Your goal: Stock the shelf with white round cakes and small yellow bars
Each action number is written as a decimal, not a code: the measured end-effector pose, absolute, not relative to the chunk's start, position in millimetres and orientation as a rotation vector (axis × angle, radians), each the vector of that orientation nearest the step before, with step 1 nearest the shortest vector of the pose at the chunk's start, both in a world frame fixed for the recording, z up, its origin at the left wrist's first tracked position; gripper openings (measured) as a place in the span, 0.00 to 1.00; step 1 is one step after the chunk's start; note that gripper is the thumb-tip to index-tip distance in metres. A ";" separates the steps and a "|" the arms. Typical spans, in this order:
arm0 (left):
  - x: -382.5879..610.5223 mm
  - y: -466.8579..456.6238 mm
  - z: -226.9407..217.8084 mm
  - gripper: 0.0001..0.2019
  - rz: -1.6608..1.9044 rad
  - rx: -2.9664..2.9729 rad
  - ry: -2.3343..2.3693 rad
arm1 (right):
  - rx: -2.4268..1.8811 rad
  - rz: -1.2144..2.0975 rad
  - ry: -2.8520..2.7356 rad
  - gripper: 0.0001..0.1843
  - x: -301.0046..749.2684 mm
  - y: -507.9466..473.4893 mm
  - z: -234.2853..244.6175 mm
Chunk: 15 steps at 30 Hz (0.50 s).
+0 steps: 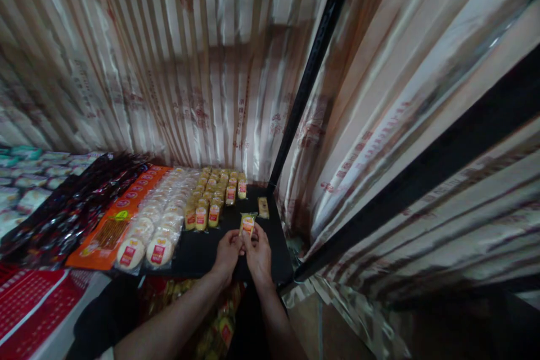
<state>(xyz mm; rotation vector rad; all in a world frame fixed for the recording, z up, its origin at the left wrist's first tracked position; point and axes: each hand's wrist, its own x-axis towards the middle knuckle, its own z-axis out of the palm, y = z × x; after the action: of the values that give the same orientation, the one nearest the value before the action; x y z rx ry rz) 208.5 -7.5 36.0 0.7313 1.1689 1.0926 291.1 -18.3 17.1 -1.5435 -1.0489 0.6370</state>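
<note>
A small wrapped snack pack point(247, 223) with a yellowish body and a red label is held upright over the black shelf. My right hand point(259, 250) pinches it between thumb and fingers. My left hand point(228, 250) is closed at its lower left edge, fingertips meeting those of the right hand. Behind and to the left stand rows of similar yellow snack packs point(201, 215), labels facing me. One more pack point(263, 207) lies apart, near the shelf's right end. The black shelf point(196, 256) shows between the packs and my hands.
Left of the yellow packs are rows of round white wrapped crackers point(158, 252), an orange snack bag point(109, 230) and dark shiny packets point(54, 216). Below the shelf, a container holds more yellow packs point(225, 329). A red basket point(34, 306) is lower left. A black post point(304, 90) rises at the corner before printed curtains.
</note>
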 end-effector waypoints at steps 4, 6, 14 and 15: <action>218.0 7.9 33.2 0.07 1.123 0.679 1.139 | -1.585 0.615 -1.027 0.25 293.1 -4.3 8.6; 222.0 15.4 30.7 0.06 1.133 0.652 1.121 | -1.595 0.579 -1.028 0.24 295.1 4.6 3.6; 229.1 47.9 30.1 0.05 1.091 0.603 1.158 | -1.685 0.572 -1.075 0.20 306.0 50.5 -7.4; 229.6 51.7 30.4 0.06 1.093 0.596 1.145 | -1.706 0.564 -1.083 0.20 306.3 55.0 -5.8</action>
<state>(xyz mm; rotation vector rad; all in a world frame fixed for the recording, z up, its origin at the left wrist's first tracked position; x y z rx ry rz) 229.6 51.7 30.4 0.5959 1.1448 1.0932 306.3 55.0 -5.8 -1.7058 -1.0835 0.5645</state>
